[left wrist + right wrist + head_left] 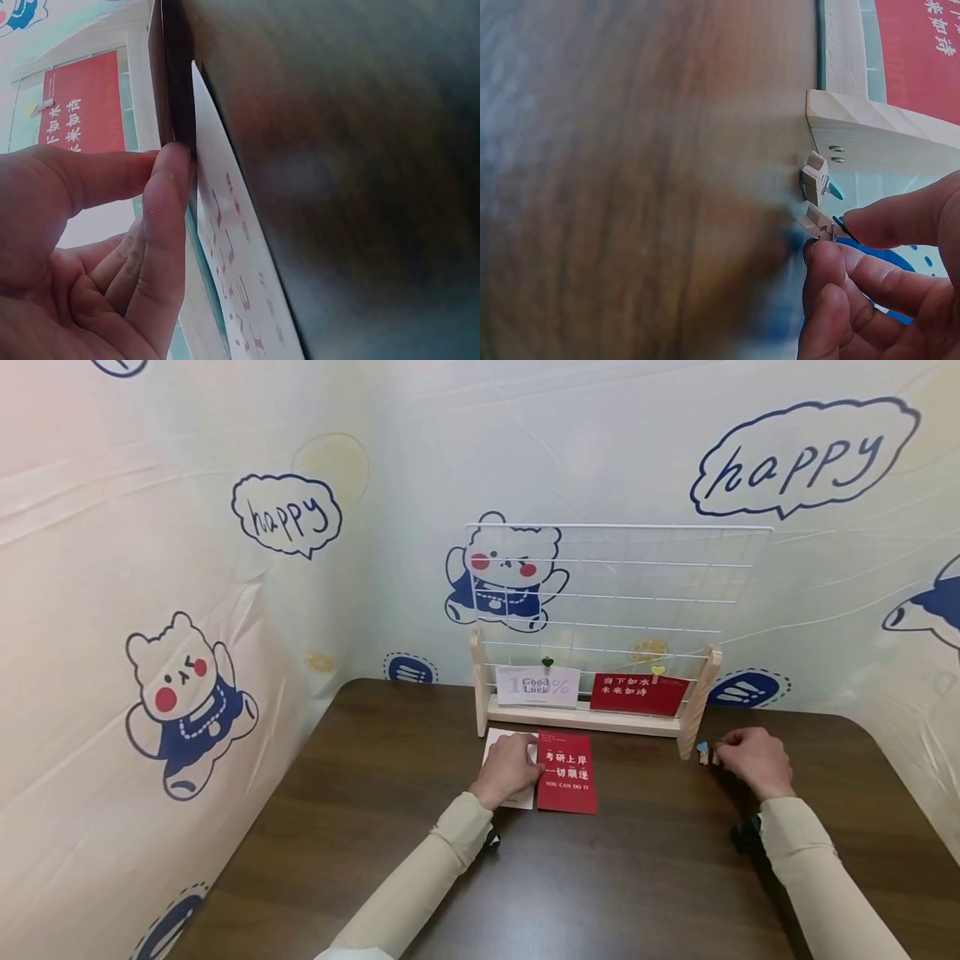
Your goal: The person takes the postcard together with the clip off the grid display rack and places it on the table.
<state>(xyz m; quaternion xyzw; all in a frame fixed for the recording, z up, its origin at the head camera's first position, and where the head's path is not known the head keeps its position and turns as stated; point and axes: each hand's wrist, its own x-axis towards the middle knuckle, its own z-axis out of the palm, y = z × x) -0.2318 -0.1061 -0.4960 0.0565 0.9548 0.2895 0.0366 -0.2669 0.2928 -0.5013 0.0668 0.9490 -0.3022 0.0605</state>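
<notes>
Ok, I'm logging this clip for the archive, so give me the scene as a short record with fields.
surface: dark wooden table
rack: white wire grid on a wooden stand
clipped on rack: white card, red card
flat on table: red card "YOU CAN DO IT" beside another white card
left hand: fingertips on the flat cards' edges
right hand: pinching a small wooden clip; second clip beside it

Dark brown wood-grain desk point(375, 860). Red rectangular paper card point(567, 772) with white characters, beside a white paper card point(497, 745). White wire grid on a pale wooden stand point(622, 602). Small pale wooden clip with blue heart point(702, 752). Cream backdrop sheet point(150, 568) printed with navy bears and "happy" bubbles. Beige sleeves point(450, 847).
</notes>
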